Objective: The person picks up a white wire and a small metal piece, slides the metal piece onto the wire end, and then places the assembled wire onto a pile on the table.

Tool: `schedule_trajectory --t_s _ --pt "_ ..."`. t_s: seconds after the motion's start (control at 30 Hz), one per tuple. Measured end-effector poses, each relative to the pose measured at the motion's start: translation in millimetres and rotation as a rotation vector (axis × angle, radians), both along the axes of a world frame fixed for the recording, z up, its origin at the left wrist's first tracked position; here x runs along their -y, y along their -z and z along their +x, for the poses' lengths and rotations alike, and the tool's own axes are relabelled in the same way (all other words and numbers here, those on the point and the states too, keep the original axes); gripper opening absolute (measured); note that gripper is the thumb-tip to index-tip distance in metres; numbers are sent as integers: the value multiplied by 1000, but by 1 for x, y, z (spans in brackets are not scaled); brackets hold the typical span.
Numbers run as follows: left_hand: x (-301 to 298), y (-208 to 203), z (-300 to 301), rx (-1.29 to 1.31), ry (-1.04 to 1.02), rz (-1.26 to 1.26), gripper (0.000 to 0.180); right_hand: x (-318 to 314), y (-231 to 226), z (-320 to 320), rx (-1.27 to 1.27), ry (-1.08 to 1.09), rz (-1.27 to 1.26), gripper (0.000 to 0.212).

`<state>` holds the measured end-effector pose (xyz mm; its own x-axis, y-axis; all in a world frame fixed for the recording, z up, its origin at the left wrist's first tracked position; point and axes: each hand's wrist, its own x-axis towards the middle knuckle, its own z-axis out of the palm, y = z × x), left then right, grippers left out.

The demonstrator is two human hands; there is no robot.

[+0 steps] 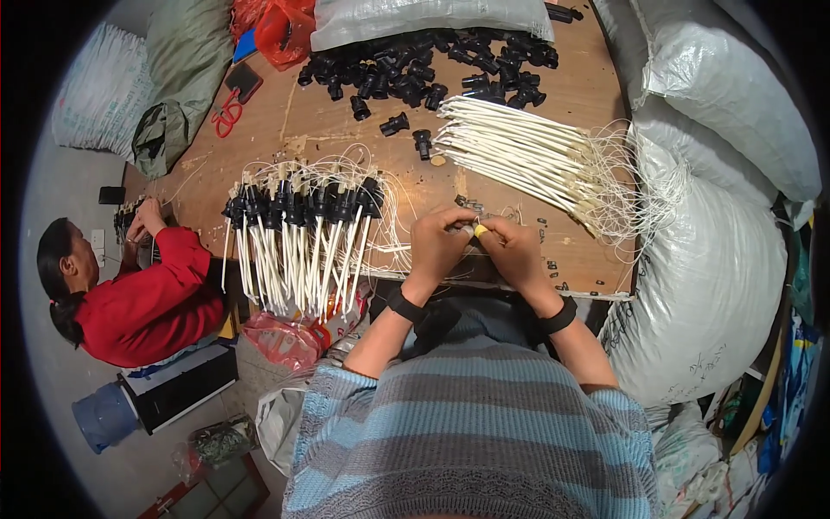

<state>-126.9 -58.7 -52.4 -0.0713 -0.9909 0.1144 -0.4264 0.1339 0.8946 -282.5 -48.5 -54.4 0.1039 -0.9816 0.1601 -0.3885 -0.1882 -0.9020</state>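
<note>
Close together at the table's front edge, my left hand point(439, 245) and my right hand point(516, 253) are both closed in a pinch. Something small and pale shows between the fingertips, too small and covered to name. A yellow band point(481, 231) is at my right fingertips. Small grey and dark pieces point(469, 204) lie just beyond my hands, and several more point(553, 270) are scattered to the right. Beyond them rests a bundle of white rods point(519, 156) with thin wires trailing off its right end. Left of my hands, white rods with black sockets point(294, 208) hang over the table edge.
Many loose black sockets point(389, 76) are heaped at the back of the wooden table point(285, 104). Full white sacks point(700, 285) press against its right side. Red scissors point(227, 114) lie at the far left. A person in red point(156, 298) works at the left end.
</note>
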Motion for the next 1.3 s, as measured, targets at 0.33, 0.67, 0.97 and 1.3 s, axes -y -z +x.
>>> schedule_trajectory --t_s 0.33,0.67,0.97,1.3 --pt "7 -11 6 116 -141 -220 16 5 -20 -7 -233 -66 -83 12" --pt "4 -35 6 187 378 -52 41 12 -25 -35 866 -204 803 23" --pt "8 -21 19 176 214 64 37 9 -42 -42 515 -92 541 20" --pt "9 -21 -1 -345 132 446 25 6 -11 -25 803 -153 679 14"
